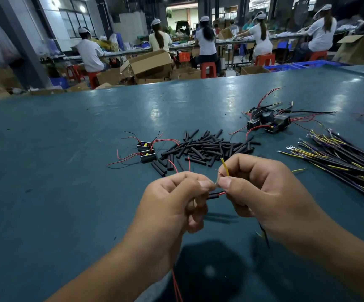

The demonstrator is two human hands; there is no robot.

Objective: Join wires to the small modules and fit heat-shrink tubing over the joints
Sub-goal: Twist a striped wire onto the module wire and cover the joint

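My left hand [176, 199] pinches a red wire [177, 284] that trails down toward me, with a short black heat-shrink tube [213, 195] on it just below my thumbs. My right hand [257, 188] pinches a yellow wire [225, 167] whose end sticks up; its black cable [265, 235] hangs below the palm. The two thumbs meet over the bare wire ends. A pile of black heat-shrink tubes [207, 148] lies beyond my hands. Two small modules [147, 150] with red wires sit left of the pile.
A cluster of wired modules [268, 120] lies at the far right, and a bundle of black-and-yellow cables [340, 155] fans out on the right of the teal table [67, 171]. Beyond the table's far edge are cardboard boxes [148, 64] and seated workers [206, 40].
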